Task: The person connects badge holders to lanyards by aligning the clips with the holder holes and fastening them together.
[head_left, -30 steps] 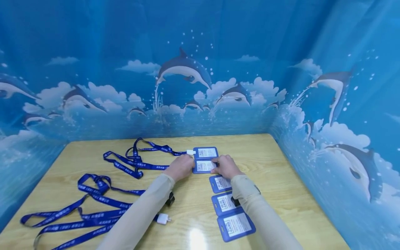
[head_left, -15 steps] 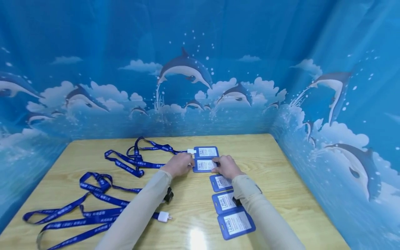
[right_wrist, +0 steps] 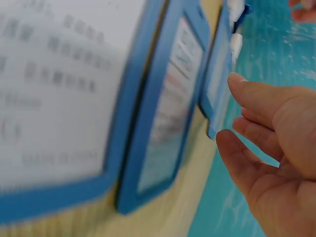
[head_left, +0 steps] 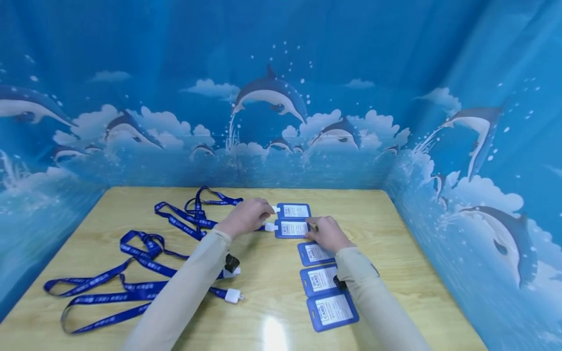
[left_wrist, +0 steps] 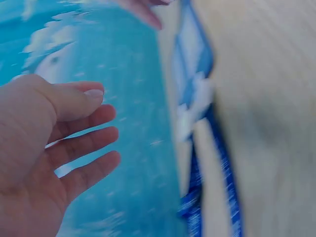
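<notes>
Over table (head_left: 404,253) — left fingers (left_wrist: 94,141) spread | right fingers (right_wrist: 239,160) parted beside edge of badge holder (head_left: 293,229) — room rightward

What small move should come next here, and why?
Probably the left hand should reach for the front white clip. That hand and the right hand both look open and holding nothing; the two far cards have white clips at their left ends, while the three near cards show bare slots.
</notes>
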The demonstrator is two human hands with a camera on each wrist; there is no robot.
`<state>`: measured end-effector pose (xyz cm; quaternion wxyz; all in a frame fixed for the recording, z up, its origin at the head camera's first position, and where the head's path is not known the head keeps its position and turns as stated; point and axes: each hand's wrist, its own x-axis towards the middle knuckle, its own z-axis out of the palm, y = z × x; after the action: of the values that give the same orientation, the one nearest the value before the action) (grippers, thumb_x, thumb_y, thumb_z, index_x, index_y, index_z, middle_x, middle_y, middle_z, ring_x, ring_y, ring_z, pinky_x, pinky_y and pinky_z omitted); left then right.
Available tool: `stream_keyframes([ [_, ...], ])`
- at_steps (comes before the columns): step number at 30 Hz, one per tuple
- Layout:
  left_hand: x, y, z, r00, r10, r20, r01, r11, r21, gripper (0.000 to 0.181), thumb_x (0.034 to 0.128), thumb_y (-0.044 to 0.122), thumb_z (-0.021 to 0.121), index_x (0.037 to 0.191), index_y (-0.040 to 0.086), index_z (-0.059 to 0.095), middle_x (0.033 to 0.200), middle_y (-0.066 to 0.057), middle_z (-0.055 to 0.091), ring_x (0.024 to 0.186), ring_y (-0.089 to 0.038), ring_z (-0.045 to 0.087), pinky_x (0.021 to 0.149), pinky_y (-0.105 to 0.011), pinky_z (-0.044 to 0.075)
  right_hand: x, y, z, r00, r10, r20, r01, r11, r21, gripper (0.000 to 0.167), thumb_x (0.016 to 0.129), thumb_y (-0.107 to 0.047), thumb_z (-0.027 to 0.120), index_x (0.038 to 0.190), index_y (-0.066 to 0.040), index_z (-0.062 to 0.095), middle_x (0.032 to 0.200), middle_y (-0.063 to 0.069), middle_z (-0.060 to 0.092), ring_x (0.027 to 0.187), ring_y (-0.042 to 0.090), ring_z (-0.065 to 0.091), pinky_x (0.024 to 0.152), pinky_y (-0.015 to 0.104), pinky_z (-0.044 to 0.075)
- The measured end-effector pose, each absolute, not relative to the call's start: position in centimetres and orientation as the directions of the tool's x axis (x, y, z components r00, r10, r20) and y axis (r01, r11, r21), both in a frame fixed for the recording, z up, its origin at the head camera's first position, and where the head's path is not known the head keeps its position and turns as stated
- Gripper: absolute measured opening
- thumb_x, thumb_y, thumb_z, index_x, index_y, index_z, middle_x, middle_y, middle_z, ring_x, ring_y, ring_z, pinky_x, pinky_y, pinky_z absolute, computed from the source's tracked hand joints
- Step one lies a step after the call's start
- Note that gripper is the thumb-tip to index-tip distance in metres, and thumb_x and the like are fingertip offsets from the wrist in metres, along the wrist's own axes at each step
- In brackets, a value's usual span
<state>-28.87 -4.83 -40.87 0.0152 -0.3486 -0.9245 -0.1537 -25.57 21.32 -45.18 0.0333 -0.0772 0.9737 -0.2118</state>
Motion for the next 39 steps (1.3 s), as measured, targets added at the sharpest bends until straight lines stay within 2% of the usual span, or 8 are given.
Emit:
stream_keyframes([
  [2, -28.6, -5.8, -39.3, -0.762, 0.628, 0.160, 0.646, 0.715, 0.268, 0.020, 0.1000, 0.012, 0.063, 0.115, 0.013, 0.076, 0.113, -0.004, 0.074, 0.103, -0.021, 0.070, 0.089, -0.038, 0.060, -25.5, 22.0, -44.5, -0.988, -0.155, 0.003, -0.142, 0.897, -0.420, 0.047, 0.093, -0.020, 0.074, 0.136, -0.005, 0.063, 0.123, 0.014, 0.071, 0.096, 0.023, 0.065, 0.089, 0.043, 0.058],
  [5, -28.1, -7.4, -37.7, -0.769, 0.616, 0.171, 0.639, 0.729, 0.247, 0.018, 0.0991, 0.015, 0.066, 0.115, 0.014, 0.076, 0.112, -0.003, 0.074, 0.101, -0.020, 0.070, 0.087, -0.037, 0.061, -25.4, 23.0, -43.5, -0.988, -0.146, 0.042, -0.150, 0.890, -0.431, 0.046, 0.093, -0.018, 0.074, 0.135, -0.004, 0.063, 0.127, 0.016, 0.069, 0.106, 0.031, 0.068, 0.092, 0.047, 0.058],
  [10, -26.8, -10.4, -37.3, -0.773, 0.618, 0.145, 0.634, 0.738, 0.233, 0.019, 0.0948, 0.015, 0.072, 0.114, 0.012, 0.076, 0.113, -0.006, 0.074, 0.101, -0.022, 0.070, 0.088, -0.038, 0.061, -24.7, 24.4, -42.9, -0.985, -0.150, 0.079, -0.170, 0.886, -0.431, 0.045, 0.094, -0.018, 0.073, 0.135, -0.004, 0.063, 0.133, 0.019, 0.065, 0.115, 0.037, 0.066, 0.096, 0.051, 0.056],
  [17, -24.3, -14.2, -40.2, -0.810, 0.580, -0.086, 0.530, 0.787, 0.316, 0.020, 0.0899, 0.013, 0.076, 0.110, 0.012, 0.076, 0.110, -0.004, 0.074, 0.101, -0.022, 0.070, 0.089, -0.040, 0.060, -23.2, 25.5, -43.9, -0.986, -0.147, 0.078, -0.167, 0.879, -0.447, 0.046, 0.091, -0.020, 0.076, 0.132, -0.003, 0.065, 0.131, 0.018, 0.067, 0.115, 0.037, 0.066, 0.097, 0.051, 0.056],
  [19, -23.8, -14.8, -41.1, -0.820, 0.549, -0.161, 0.475, 0.810, 0.344, 0.022, 0.0882, 0.012, 0.078, 0.110, 0.012, 0.075, 0.110, -0.003, 0.074, 0.100, -0.021, 0.069, 0.090, -0.041, 0.060, -22.9, 25.7, -44.3, -0.989, -0.140, 0.052, -0.148, 0.883, -0.445, 0.049, 0.090, -0.022, 0.078, 0.134, -0.004, 0.064, 0.132, 0.018, 0.066, 0.119, 0.037, 0.065, 0.100, 0.052, 0.054],
  [23, -22.9, -15.4, -42.5, -0.827, 0.512, -0.233, 0.421, 0.838, 0.349, 0.030, 0.0830, 0.011, 0.082, 0.112, 0.011, 0.074, 0.109, -0.004, 0.074, 0.100, -0.021, 0.068, 0.091, -0.043, 0.059, -22.4, 26.0, -45.1, -0.992, -0.126, -0.010, -0.107, 0.883, -0.458, 0.060, 0.086, -0.028, 0.081, 0.138, -0.006, 0.060, 0.140, 0.015, 0.062, 0.130, 0.037, 0.057, 0.109, 0.053, 0.047],
  [29, -22.3, -15.5, -43.7, -0.837, 0.499, -0.224, 0.428, 0.852, 0.301, 0.025, 0.0805, 0.014, 0.084, 0.105, 0.013, 0.076, 0.100, 0.000, 0.070, 0.093, -0.018, 0.066, 0.090, -0.043, 0.059, -22.0, 26.2, -46.2, -0.986, -0.154, -0.068, -0.102, 0.868, -0.486, 0.071, 0.081, -0.031, 0.085, 0.141, -0.005, 0.057, 0.145, 0.015, 0.057, 0.137, 0.037, 0.050, 0.116, 0.054, 0.040],
  [39, -21.9, -15.9, -44.1, -0.854, 0.481, -0.196, 0.417, 0.860, 0.295, 0.022, 0.0836, 0.016, 0.081, 0.104, 0.012, 0.075, 0.095, 0.002, 0.067, 0.087, -0.015, 0.063, 0.084, -0.040, 0.059, -21.8, 26.3, -47.2, -0.976, -0.197, -0.094, -0.127, 0.863, -0.488, 0.065, 0.082, -0.025, 0.084, 0.138, -0.005, 0.060, 0.142, 0.016, 0.060, 0.136, 0.037, 0.052, 0.114, 0.055, 0.042],
])
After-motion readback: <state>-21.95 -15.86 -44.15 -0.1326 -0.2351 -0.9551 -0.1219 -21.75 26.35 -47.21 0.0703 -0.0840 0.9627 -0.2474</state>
